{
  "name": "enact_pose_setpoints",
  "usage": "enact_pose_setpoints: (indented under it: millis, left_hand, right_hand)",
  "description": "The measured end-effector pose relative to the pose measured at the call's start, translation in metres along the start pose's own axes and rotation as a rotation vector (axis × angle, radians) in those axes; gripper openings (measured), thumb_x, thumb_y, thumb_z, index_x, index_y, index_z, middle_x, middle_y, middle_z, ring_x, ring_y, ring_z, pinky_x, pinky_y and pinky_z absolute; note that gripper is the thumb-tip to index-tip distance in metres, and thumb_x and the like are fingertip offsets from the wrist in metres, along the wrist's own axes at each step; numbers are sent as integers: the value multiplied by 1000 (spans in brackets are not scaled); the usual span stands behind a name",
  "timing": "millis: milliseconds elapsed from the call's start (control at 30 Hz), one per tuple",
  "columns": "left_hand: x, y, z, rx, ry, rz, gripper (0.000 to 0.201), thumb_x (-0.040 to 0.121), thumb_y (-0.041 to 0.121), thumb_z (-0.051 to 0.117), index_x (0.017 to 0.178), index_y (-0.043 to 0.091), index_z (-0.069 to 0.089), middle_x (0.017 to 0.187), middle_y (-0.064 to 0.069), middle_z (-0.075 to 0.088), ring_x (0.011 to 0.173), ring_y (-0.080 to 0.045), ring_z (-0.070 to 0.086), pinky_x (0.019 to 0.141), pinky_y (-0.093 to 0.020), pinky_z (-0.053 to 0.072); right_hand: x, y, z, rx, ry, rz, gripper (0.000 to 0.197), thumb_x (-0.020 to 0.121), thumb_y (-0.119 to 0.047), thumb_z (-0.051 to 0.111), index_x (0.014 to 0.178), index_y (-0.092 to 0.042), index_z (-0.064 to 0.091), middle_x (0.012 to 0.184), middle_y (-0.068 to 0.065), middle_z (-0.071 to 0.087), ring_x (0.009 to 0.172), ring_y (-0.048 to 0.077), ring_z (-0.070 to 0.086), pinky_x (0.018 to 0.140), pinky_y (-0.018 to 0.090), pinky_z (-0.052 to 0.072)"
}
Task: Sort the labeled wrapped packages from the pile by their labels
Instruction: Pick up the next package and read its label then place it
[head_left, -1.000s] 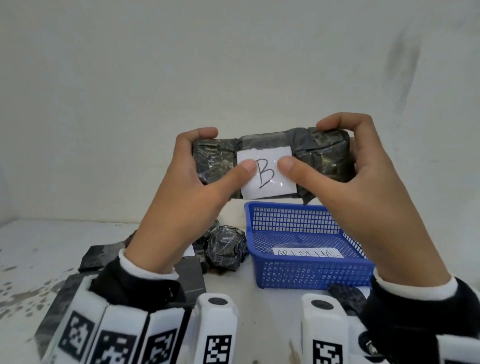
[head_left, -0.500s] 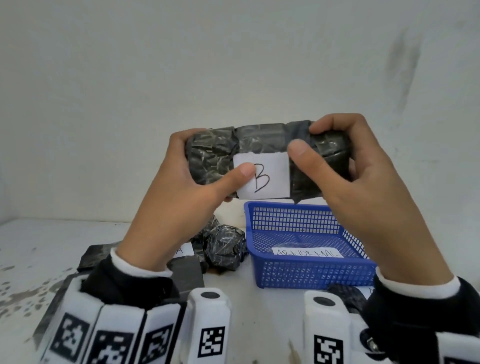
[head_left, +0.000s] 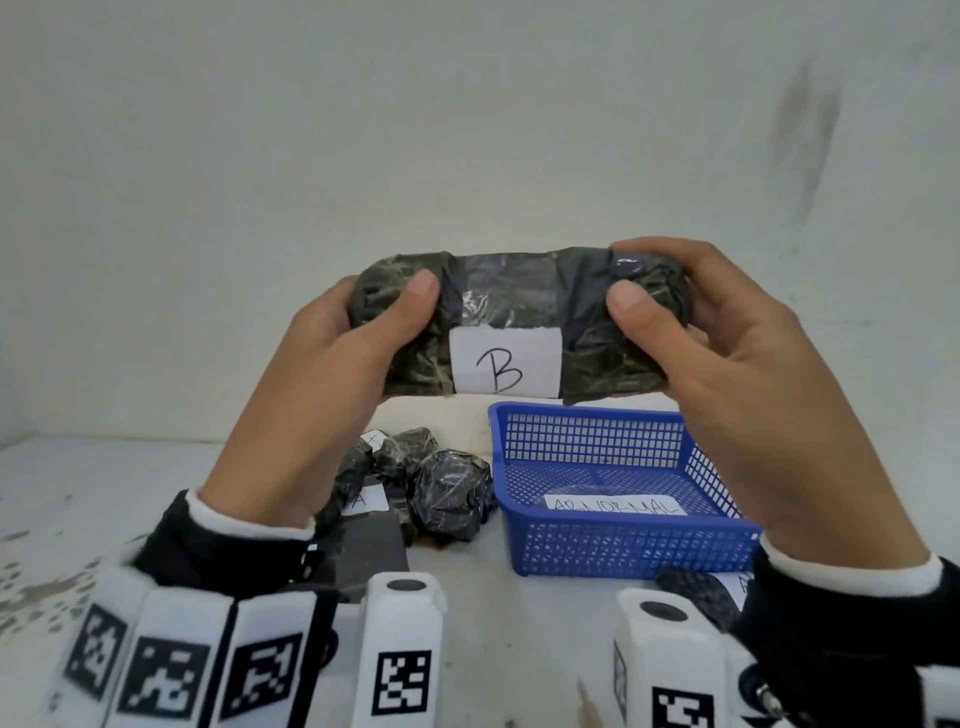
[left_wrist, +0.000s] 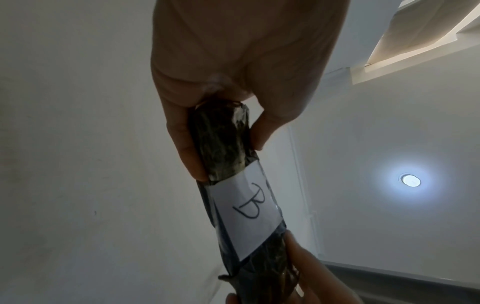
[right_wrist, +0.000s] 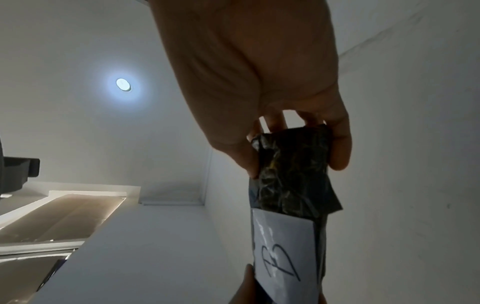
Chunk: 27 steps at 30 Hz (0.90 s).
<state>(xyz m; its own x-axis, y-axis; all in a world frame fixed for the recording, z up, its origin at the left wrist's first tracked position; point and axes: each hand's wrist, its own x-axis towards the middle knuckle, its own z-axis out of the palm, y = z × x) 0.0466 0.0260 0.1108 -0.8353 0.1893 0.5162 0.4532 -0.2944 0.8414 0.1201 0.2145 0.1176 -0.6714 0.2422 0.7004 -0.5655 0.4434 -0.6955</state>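
I hold a long package (head_left: 514, 291) wrapped in dark plastic, level and raised in front of the wall. Its white label (head_left: 506, 368) reads "B" and faces me. My left hand (head_left: 358, 332) grips the package's left end, thumb on the front. My right hand (head_left: 675, 317) grips the right end the same way. The left wrist view shows the package (left_wrist: 223, 144) pinched between thumb and fingers, its label (left_wrist: 246, 207) below. In the right wrist view the package (right_wrist: 293, 168) and its label (right_wrist: 283, 246) run away from the palm.
On the white table below, a pile of dark wrapped packages (head_left: 447, 488) lies at the middle, one with an "A" label (head_left: 363, 501). A blue mesh basket (head_left: 623, 545) with an "ABNORMAL" label inside stands to the right. Another dark package (head_left: 696, 592) lies in front of the basket.
Both thumbs have slid outward off the label to the package's ends. The package has turned so the "B" label sits lower on its front face and shows in full.
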Motion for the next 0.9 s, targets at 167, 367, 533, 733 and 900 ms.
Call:
enact_pose_setpoints:
  millis: [167,367,533,733,900]
  left_hand:
    - [3,-3,2,42,72,36,19,92,32,56,99,19,68,85,9,72,78,-6,68,77,-28,50]
    - [3,-5,2,72,82,80,16,90,34,61,95,20,69,82,8,71,76,-8,65,71,-27,49]
    - [-1,-4,4,122,8,131,32,77,45,68,98,20,70,87,3,73,80,-12,69,69,-25,51]
    - [3,-7,5,-93,-45,115,48,72,30,65,114,7,61,84,5,72,78,-9,67,68,-20,51]
    - [0,-6,5,38,-158,161,45,81,29,66,121,9,60,105,-1,74,98,-11,69,86,-22,52]
  right_hand:
    - [-2,-3,1,-8,-40,12,9,91,-37,65,95,-30,68,87,-6,74,80,11,71,75,32,60]
    - [-2,-2,2,-155,-78,46,24,76,-53,69,89,-32,72,81,-9,74,73,7,70,71,30,60]
    - [-4,-5,5,-207,-166,52,33,69,-62,66,92,-39,74,78,-7,73,65,4,66,66,17,53]
    - [-3,0,6,-217,-165,80,16,80,-46,68,92,-36,71,79,-4,73,74,20,71,70,36,58]
    - [-2,-4,4,-196,-181,58,37,73,-60,66,104,-40,69,82,-10,74,72,14,70,72,31,56]
